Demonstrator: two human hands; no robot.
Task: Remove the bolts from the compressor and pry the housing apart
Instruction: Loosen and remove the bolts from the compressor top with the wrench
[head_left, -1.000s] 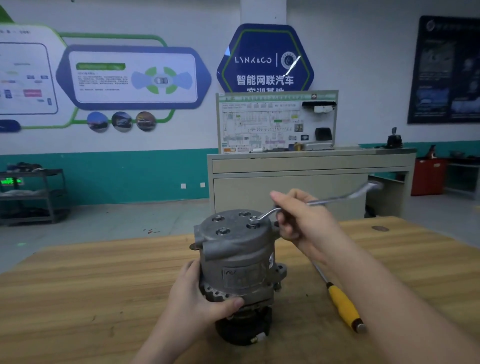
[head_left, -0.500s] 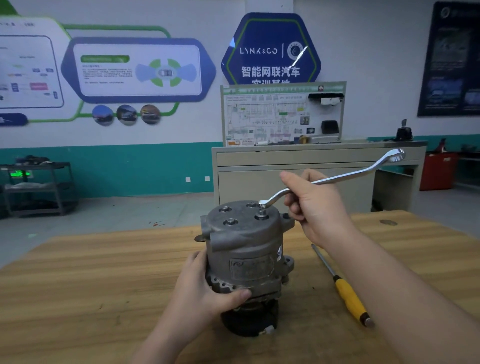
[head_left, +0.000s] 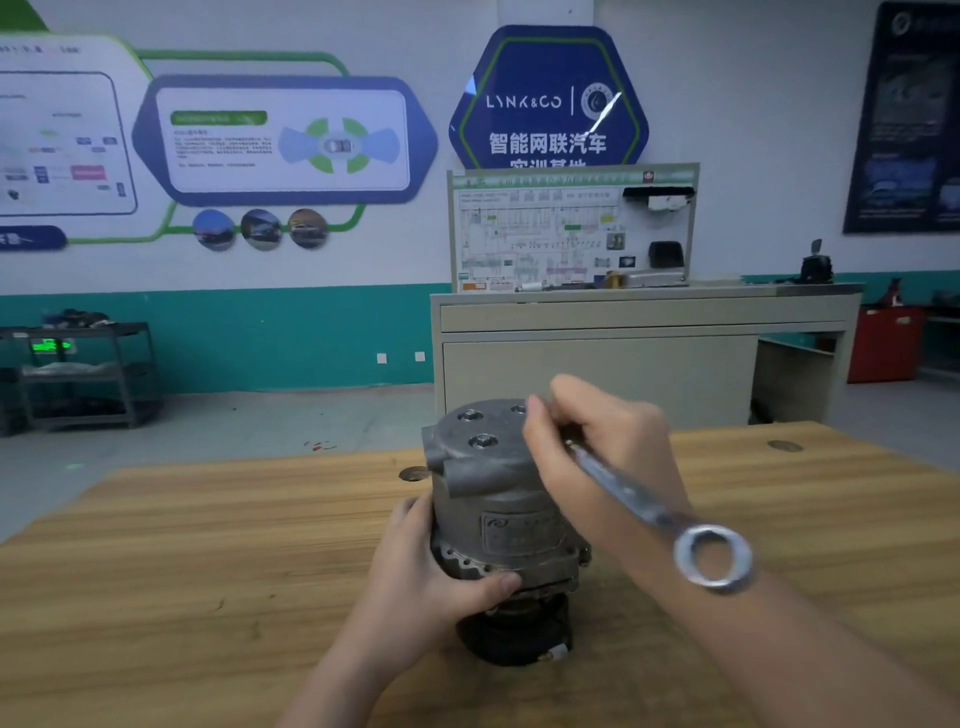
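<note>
Wrapped around the wrench (head_left: 631, 491), the right hand (head_left: 597, 447) works atop the compressor (head_left: 498, 499); the left hand (head_left: 431, 566) clasps its lower body. Bolt loosening is under way, though the engaged bolt is probably hidden. Next swing needs firm bracing; bare table (head_left: 208, 545) surrounds the compressor.

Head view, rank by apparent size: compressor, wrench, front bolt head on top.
1. compressor
2. wrench; its free ring end sits close to the camera, so it looks bigger than it is
3. front bolt head
</note>
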